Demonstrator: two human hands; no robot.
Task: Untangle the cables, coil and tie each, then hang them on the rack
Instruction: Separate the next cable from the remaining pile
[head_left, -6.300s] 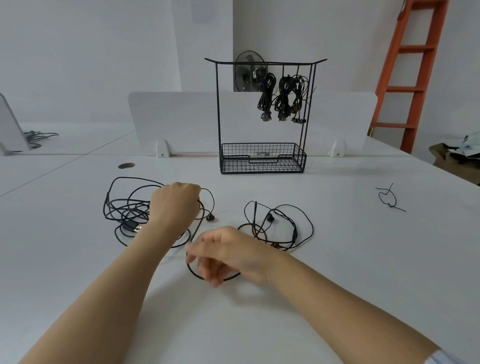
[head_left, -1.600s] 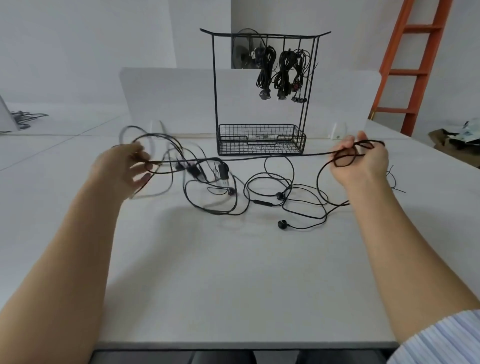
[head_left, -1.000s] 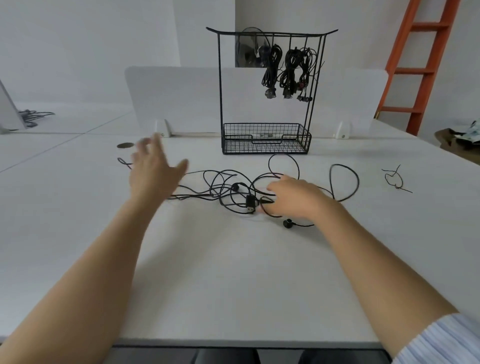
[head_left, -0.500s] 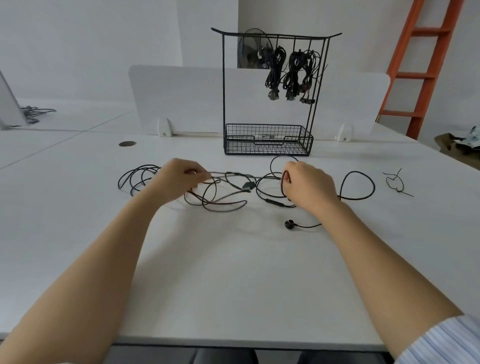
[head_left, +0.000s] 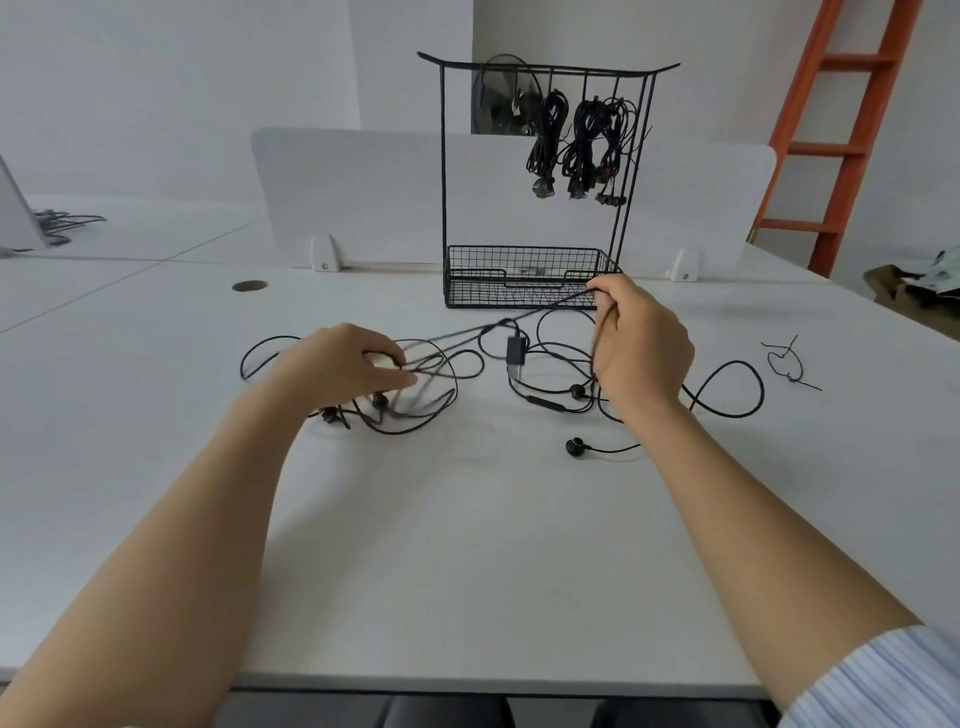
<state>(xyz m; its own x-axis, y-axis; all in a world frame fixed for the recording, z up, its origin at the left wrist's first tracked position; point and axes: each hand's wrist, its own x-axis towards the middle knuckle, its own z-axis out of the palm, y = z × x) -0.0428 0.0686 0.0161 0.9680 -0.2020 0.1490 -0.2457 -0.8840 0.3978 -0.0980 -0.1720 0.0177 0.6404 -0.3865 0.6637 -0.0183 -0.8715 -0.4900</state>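
Note:
Thin black tangled cables (head_left: 550, 358) lie spread across the white table (head_left: 467, 545), with an earbud (head_left: 574, 446) lying apart at the front. My left hand (head_left: 348, 366) presses down on the left loops of the tangle. My right hand (head_left: 636, 343) is raised a little and pinches one strand, which runs taut and blurred down to my left hand. Behind stands the black wire rack (head_left: 540, 182), with three coiled cables (head_left: 576, 143) hanging from its top bar.
A black twist tie (head_left: 787, 364) lies on the table at the right. The rack has a wire basket (head_left: 524, 283) at its base. A white divider panel (head_left: 363, 197) runs behind it. An orange ladder (head_left: 836, 130) leans at the back right. A round cable hole (head_left: 250, 286) sits at the left.
My right hand has lifted up and back toward the rack, drawing one strand taut out of the tangle. My left hand has flattened onto the left loops.

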